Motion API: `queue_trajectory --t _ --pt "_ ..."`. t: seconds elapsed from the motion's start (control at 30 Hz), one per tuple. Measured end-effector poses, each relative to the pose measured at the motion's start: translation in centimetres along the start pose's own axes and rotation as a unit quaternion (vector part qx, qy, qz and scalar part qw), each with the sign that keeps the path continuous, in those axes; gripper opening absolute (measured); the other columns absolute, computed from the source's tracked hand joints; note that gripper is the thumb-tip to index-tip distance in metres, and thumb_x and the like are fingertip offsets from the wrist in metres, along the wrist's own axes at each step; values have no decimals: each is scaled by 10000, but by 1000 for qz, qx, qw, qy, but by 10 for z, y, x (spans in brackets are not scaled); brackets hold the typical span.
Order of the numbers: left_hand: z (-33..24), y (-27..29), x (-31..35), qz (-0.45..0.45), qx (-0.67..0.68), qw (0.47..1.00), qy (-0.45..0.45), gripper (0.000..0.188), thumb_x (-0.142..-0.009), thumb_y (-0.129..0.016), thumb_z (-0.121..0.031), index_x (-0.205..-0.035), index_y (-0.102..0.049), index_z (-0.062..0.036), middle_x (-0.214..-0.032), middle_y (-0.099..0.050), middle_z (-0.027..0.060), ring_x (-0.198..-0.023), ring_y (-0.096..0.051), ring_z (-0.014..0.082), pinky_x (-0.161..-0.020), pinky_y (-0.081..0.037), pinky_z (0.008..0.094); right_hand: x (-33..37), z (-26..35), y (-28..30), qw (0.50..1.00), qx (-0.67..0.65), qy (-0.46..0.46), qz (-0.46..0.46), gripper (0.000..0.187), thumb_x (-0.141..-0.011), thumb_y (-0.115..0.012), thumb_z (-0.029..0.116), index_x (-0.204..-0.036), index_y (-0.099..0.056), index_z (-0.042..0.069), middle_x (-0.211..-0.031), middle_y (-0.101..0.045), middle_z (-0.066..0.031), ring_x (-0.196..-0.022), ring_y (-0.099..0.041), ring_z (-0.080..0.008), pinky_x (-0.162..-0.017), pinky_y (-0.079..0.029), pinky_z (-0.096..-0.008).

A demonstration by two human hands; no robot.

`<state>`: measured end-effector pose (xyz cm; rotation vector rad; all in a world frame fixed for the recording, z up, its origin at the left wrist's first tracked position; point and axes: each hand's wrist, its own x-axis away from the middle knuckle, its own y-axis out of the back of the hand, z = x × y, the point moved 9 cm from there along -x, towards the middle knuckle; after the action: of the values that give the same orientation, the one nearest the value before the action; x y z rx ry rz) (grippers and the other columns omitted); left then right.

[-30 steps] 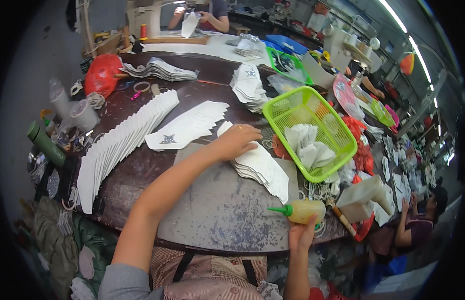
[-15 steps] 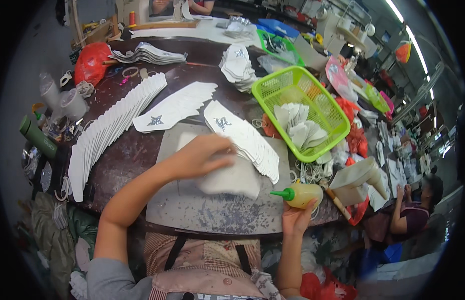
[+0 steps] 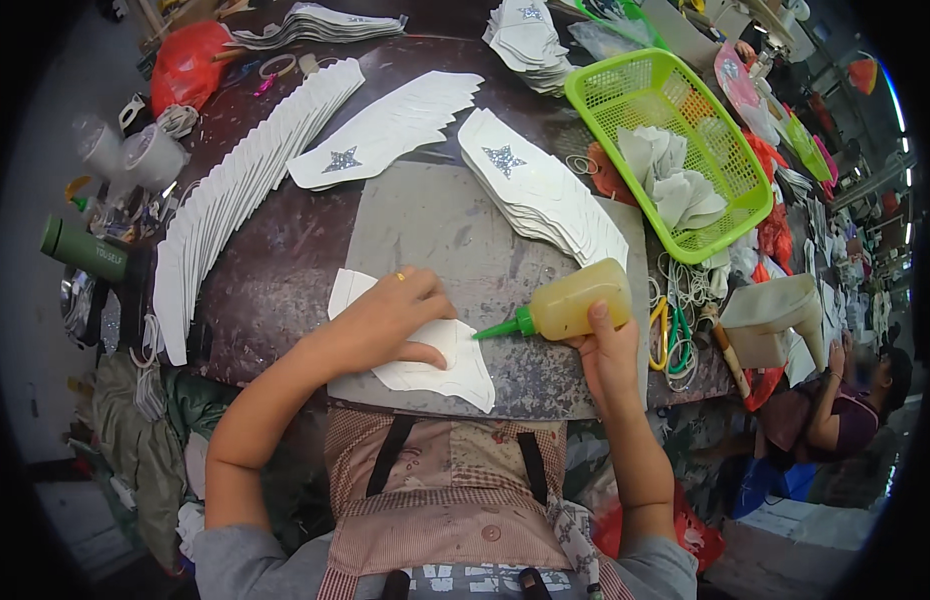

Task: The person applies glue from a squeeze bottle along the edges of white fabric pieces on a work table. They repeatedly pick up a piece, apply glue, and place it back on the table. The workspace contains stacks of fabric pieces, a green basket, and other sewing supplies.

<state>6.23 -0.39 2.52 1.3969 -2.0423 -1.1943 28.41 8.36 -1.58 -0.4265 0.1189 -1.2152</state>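
Note:
My left hand (image 3: 390, 318) presses flat on a white cut-out piece (image 3: 437, 372) that lies on a grey board (image 3: 455, 235) at the table's near edge. My right hand (image 3: 605, 345) grips a yellow glue bottle (image 3: 575, 300) with a green nozzle. The nozzle tip points left and sits just at the right edge of the white piece. Beyond the board, a fanned stack of white pieces with a glitter star on top (image 3: 540, 185) lies to the right.
A second fanned stack with a star (image 3: 385, 130) and a long row of white pieces (image 3: 235, 190) lie on the dark table. A green basket (image 3: 675, 150) holds white pieces. Scissors (image 3: 675, 330), tape rolls (image 3: 135, 155) and a green bottle (image 3: 85, 250) sit at the edges. Another person (image 3: 855, 400) sits at the right.
My left hand has pulled one white piece from the stack toward me and pressed it on the board. My right hand has brought the glue bottle left, up to the piece.

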Motion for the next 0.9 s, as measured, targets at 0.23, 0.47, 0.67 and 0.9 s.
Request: queue_trajectory --t 0.23,0.47,0.67,0.9 --pt "-1 2 -2 -10 12 1000 -15 470 -719 -776 -385 -1023 -595 -76 -1029 -524 112 -1013 -513 324 -882 -437 425 -5 -1 -6 1000 26 -4 -7 448 -938 -677 243 -1228 -517 -58 -1100 -641 -147 -961 -679 -253 -832 -599 -410" --pt "2 0 0 -11 17 1000 -9 474 -712 -781 -379 -1018 -589 -72 -1033 -528 102 -1007 -517 315 -880 -439 419 5 -1 2 999 48 -24 0 465 -912 -711 238 -1220 -519 -53 -1076 -639 -136 -960 -677 -236 -806 -605 -394" --pt "1 1 0 -15 15 1000 -11 470 -704 -789 -365 -1010 -588 -70 -1030 -532 93 -1007 -519 312 -873 -442 412 24 -1 16 997 65 -25 -15 512 -874 -754 276 -1205 -534 -46 -1060 -639 -109 -912 -667 -190 -754 -584 -316" --pt "0 -1 -1 -1 9 1000 4 481 -718 -784 -377 -1050 -611 -75 -1026 -531 88 -989 -511 299 -872 -422 392 54 1 29 994 95 -30 -43 617 -813 -808 378 -1189 -555 -41 -1039 -641 -74 -919 -629 -154 -807 -510 -286"
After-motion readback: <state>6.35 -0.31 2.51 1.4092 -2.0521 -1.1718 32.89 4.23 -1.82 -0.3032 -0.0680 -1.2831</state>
